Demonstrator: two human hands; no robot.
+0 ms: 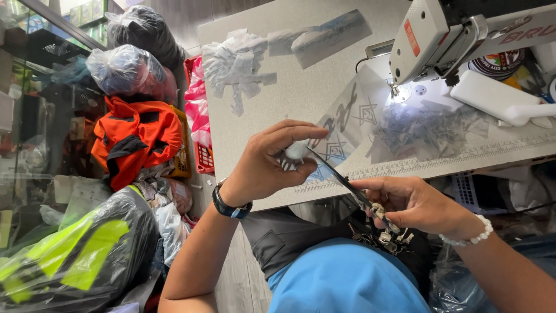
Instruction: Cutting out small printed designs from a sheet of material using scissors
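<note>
1. Head view, the grips: the left hand [269,159] pinches a small piece of clear film [296,152] between thumb and fingertips, closed on it. The right hand [414,203] is clenched around the handles of dark scissors [341,177], whose blades point toward 10 o'clock and meet the piece at the left fingertips.

2. Head view, where the work lies: the piece is held in the air over the near edge of the grey table [260,116], just at 7 o'clock from a sheet of clear transfer film [347,116] printed with dark emblems. That sheet lies flat on the table, running toward the lit needle area of the white sewing machine [440,35] at 2 o'clock.

3. Head view, surroundings: a heap of cut film scraps [237,61] sits at 11 o'clock on the table; another pile of printed pieces [423,130] lies under the machine lamp. An orange jacket [136,136] and bagged clothing lie at 9 o'clock on the floor.

4. Handling, as a judgement: the film looks very light, thin, limp and slick, so it probably curls and slips. A pinch close to the cut line, on the unprinted margin, seems the safest hold.
</note>
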